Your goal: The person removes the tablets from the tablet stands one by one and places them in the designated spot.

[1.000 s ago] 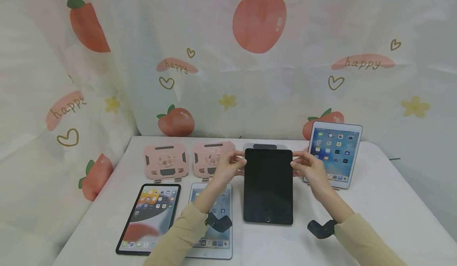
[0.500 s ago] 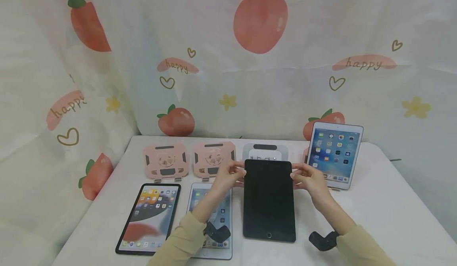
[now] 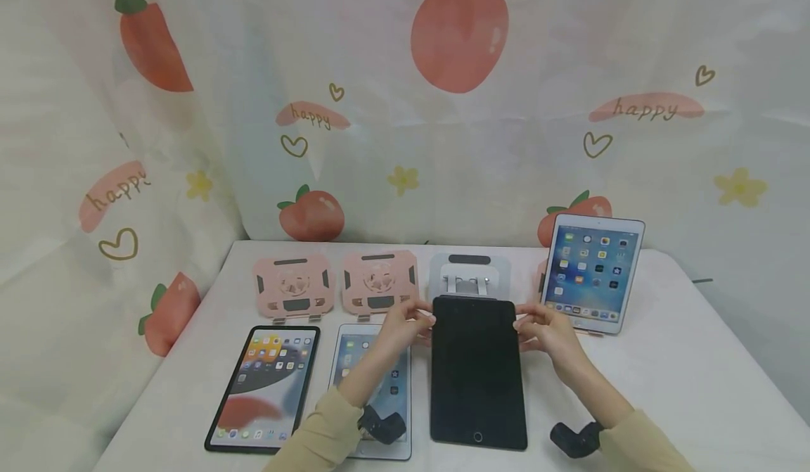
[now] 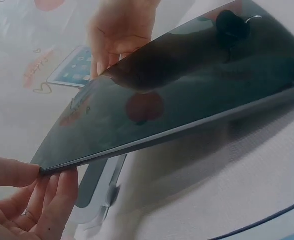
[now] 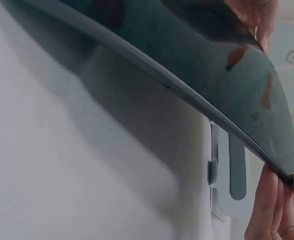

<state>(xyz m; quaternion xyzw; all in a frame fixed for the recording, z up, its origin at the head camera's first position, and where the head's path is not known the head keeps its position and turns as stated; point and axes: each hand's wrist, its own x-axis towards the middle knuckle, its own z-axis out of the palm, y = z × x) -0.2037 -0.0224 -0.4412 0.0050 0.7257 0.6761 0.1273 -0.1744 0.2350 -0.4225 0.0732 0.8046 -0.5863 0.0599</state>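
Left hand [image 3: 405, 326] and right hand [image 3: 549, 333] pinch the black tablet [image 3: 477, 373] near its top corners, lower frame, just right of centre. I'd guess it's stiff, slick and breakable, best held by opposite edges.

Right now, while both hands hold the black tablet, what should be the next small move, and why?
Probably lower the top end of the black tablet gently to the white table: the left hand and right hand pinch its sides there, and both wrist views show a gap beneath it.
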